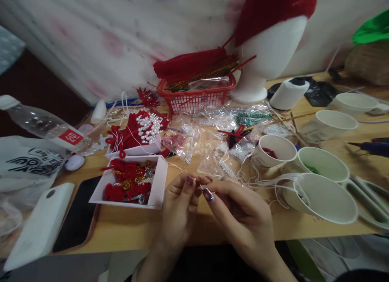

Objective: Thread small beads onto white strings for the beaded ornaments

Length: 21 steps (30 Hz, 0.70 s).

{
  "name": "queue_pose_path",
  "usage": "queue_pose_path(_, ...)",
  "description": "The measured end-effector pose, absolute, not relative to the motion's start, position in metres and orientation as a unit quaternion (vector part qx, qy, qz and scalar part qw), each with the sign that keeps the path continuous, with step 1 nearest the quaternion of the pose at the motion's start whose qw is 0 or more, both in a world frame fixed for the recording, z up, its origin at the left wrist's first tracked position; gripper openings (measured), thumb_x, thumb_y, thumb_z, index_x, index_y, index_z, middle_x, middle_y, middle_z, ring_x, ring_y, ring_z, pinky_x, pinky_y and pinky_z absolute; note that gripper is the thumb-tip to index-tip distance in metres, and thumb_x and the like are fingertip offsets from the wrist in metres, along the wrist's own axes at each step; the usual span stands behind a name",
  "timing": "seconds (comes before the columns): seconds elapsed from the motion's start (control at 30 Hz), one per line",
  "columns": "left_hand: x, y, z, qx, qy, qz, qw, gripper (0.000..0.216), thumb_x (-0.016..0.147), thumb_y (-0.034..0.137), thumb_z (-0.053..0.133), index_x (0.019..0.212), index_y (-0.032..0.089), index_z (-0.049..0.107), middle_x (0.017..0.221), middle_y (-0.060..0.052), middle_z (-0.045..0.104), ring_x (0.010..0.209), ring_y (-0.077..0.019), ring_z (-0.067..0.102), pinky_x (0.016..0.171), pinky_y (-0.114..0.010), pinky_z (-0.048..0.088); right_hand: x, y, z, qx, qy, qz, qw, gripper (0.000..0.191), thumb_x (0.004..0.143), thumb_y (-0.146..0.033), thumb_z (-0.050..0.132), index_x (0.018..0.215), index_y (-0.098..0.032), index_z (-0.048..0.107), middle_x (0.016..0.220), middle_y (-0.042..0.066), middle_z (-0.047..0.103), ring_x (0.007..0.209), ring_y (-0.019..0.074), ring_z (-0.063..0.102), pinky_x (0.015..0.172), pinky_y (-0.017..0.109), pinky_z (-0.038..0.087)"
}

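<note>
My left hand (179,209) and my right hand (240,215) meet over the near edge of the wooden table (127,229). Both pinch a thin white thread (200,186) between thumb and fingertips, the fingers pressed together. The thread runs right toward a tangle of white string (270,180) by the paper cups. Just left of my left hand lies a white tray (158,193) filled with red and gold ornaments. Behind it sits a second tray (152,146) with red pieces and white pearls.
Several paper cups (322,197) stand at the right, with clear plastic bags (212,148) in the middle. At the back are a red basket (197,95), a white mannequin head (267,59) and a paper roll (288,93). A phone (79,213), power bank (39,225) and bottle (45,126) lie left.
</note>
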<state>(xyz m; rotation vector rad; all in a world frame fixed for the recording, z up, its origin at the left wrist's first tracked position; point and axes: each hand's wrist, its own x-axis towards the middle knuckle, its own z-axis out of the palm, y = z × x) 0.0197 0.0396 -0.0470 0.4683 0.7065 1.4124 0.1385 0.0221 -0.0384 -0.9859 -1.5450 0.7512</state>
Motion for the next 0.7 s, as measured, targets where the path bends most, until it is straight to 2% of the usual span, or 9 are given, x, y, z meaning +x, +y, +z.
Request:
queue_pose_path(0.1,0.019,0.040,-0.049,0.213,0.307,0.623,0.687,0.016,0.069,0.032,0.089,0.072,0.021,0.078,0.078,0.001,0.078,0.079,-0.0120,0.074,0.078,-0.019,0.059,0.141,0.026,-0.038,-0.410,-0.663,0.307,0.546,0.017,0.092,-0.012,0.060,0.098,-0.024,0.070,0.070,-0.004,0.059,0.060,0.0086,0.054,0.055,0.021,0.041)
queue_pose_path(0.27,0.018,0.040,-0.051,0.196,0.296,0.613,0.706,0.013,0.071,0.029,0.088,0.073,0.021,0.079,0.077,0.001,0.078,0.074,-0.0085,0.074,0.072,-0.013,0.058,0.147,0.031,-0.034,-0.388,-0.711,0.268,0.522,0.020,0.090,-0.007,0.058,0.101,-0.020,0.069,0.068,-0.004,0.056,0.055,0.0062,0.048,0.049,0.019,0.035)
queue_pose_path(0.43,0.016,0.041,-0.053,0.189,0.301,0.610,0.708,0.014,0.069,0.029,0.089,0.072,0.021,0.078,0.076,0.003,0.078,0.072,-0.0078,0.073,0.070,-0.012,0.059,0.150,0.033,-0.029,-0.381,-0.738,0.237,0.503,0.018,0.089,-0.004,0.056,0.099,-0.013,0.069,0.068,-0.002,0.056,0.057,0.0068,0.049,0.047,0.018,0.035)
queue_pose_path(0.53,0.014,0.040,-0.053,0.196,0.310,0.604,0.708,0.015,0.067,0.029,0.090,0.071,0.021,0.078,0.075,0.005,0.077,0.069,-0.0078,0.072,0.067,-0.014,0.060,0.150,0.033,-0.029,-0.381,-0.742,0.238,0.498,0.018,0.089,-0.004,0.055,0.098,-0.012,0.068,0.069,-0.001,0.057,0.058,0.0072,0.050,0.047,0.018,0.035)
queue_pose_path(0.7,0.011,0.038,-0.050,0.258,0.327,0.607,0.677,0.014,0.067,0.031,0.090,0.072,0.024,0.079,0.073,0.005,0.078,0.068,-0.0063,0.072,0.065,-0.009,0.057,0.154,0.033,-0.026,-0.378,-0.748,0.258,0.481,0.017,0.090,-0.004,0.054,0.097,-0.013,0.067,0.068,-0.002,0.053,0.059,0.0077,0.050,0.050,0.020,0.036)
